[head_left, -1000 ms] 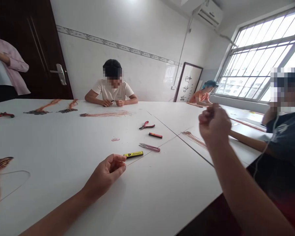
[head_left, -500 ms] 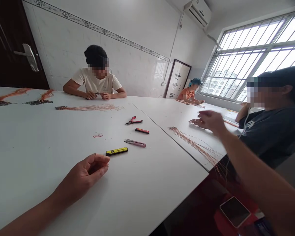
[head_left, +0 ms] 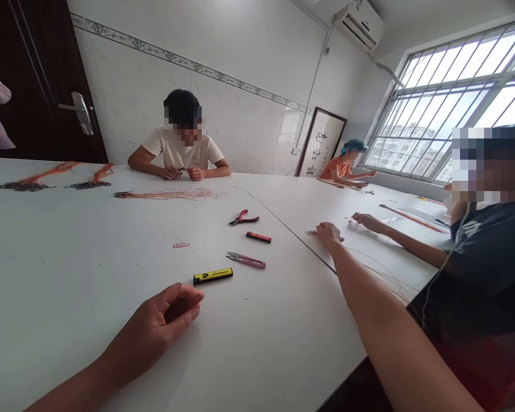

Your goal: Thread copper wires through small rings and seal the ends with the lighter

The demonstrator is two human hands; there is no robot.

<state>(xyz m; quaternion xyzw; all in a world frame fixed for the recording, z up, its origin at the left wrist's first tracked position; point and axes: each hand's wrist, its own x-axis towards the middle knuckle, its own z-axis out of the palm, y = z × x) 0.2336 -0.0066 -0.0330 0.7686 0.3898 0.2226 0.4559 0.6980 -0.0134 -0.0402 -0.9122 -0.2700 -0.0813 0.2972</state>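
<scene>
Left hand [head_left: 165, 320] just below yellow-black rectangular lighter [head_left: 213, 277], fingertips near thumb, pinch unclear; right hand [head_left: 330, 234] at thin copper-coloured cord bundle [head_left: 311, 233], right of lighter, grip unclear.

The left hand [head_left: 163, 320] is bare, with smooth, round knuckles and slim fingers. The left arm [head_left: 90, 372] is bare too, from the wrist to the near left edge. The right hand [head_left: 330, 233], on the right and farther off, is bare and looks small. The bare right arm [head_left: 381, 309] is thin by the wrist and gets fatter at the near end.
</scene>
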